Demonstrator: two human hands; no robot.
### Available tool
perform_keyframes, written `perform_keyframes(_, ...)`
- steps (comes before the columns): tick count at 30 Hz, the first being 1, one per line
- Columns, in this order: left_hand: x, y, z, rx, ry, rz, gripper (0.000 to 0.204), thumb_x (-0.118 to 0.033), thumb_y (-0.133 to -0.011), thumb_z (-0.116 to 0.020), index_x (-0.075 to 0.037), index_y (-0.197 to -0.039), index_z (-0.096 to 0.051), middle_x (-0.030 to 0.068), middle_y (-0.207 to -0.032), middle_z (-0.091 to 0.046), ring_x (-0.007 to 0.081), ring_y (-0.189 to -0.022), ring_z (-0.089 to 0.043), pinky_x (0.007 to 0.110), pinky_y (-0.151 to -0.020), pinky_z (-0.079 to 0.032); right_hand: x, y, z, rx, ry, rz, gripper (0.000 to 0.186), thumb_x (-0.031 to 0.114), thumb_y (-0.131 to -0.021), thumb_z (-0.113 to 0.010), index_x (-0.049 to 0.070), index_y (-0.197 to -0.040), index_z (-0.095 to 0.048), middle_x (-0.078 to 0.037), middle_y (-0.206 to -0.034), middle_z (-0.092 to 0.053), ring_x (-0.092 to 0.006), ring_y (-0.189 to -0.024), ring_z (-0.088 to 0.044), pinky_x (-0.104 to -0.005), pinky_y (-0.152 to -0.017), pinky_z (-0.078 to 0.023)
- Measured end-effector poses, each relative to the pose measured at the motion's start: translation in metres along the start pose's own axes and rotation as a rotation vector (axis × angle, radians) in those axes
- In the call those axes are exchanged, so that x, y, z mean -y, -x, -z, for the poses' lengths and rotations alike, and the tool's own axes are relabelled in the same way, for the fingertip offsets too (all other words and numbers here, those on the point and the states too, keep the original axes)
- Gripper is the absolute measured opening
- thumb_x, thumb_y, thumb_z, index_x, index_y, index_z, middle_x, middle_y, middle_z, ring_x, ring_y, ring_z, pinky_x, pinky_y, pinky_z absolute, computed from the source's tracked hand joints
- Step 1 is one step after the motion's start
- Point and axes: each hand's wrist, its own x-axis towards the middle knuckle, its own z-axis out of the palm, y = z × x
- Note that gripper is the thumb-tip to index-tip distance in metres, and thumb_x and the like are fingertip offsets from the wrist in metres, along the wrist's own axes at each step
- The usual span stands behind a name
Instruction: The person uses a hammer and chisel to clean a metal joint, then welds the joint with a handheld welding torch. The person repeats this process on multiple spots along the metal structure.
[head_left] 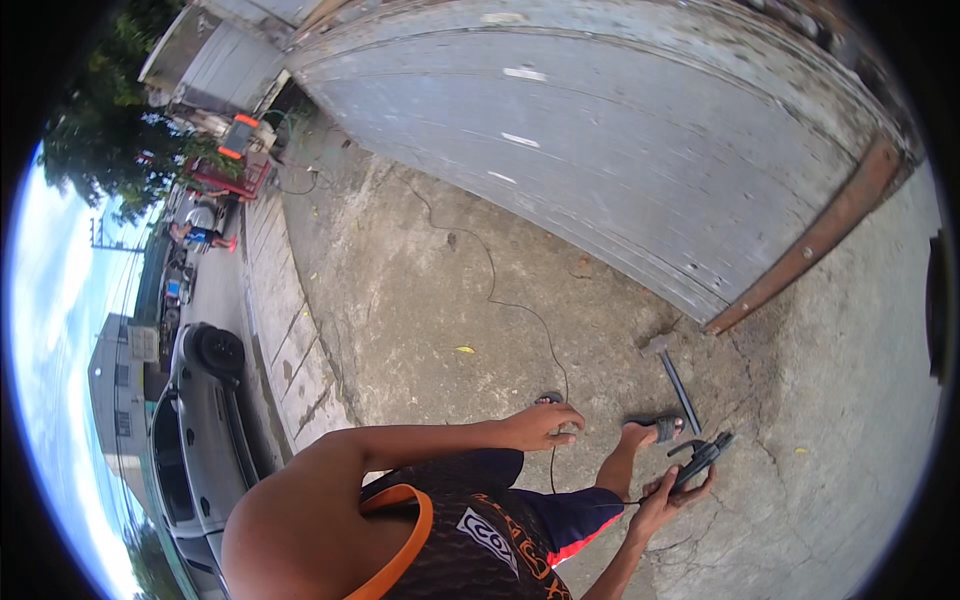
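Observation:
My right hand is closed around a black welding electrode holder, a tool with a side lever and a thin dark cable at its rear end. My left hand hangs in front of my body with its fingers loosely bent and apart, holding nothing. A dark cable snakes over the concrete and passes under that hand. Just beyond the electrode holder lies a hammer with a long dark handle. My sandalled foot stands beside the handle.
A grey-painted panel with a rusty metal edge stands ahead. At the far left are an orange-and-grey machine and a red stand. Left of the curb, a grey pickup is parked. A person is up the street.

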Motion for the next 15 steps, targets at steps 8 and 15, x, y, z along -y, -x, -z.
perform_keyframes(8, -0.054, 0.072, 0.095, -0.102, 0.093, -0.281, 0.024, -0.02, -0.095, -0.068, -0.003, -0.113, -0.064, 0.0131, -0.109, -0.066, 0.0287, -0.1, -0.065, 0.043, -0.084, -0.051, 0.16, 0.067, -0.041, -0.097, -0.092, 0.5, 0.064, 0.034, -0.102, -0.061, 0.014, -0.154, -0.029, -0.004, -0.071, -0.053, -0.0118, -0.048, -0.041, -0.0267, -0.042, -0.035)
perform_keyframes(15, -0.199, 0.085, 0.231, 0.009, 0.742, -0.656, 0.056, -0.045, -0.098, -0.066, 0.0, -0.131, -0.061, 0.009, -0.121, -0.064, 0.019, -0.111, -0.063, 0.036, -0.094, -0.05, 0.243, 0.015, -0.026, -0.118, -0.077, 0.527, 0.087, 0.04, -0.097, -0.067, 0.021, -0.163, -0.013, -0.008, -0.089, -0.057, -0.0123, -0.05, -0.043, -0.0242, -0.042, -0.037)
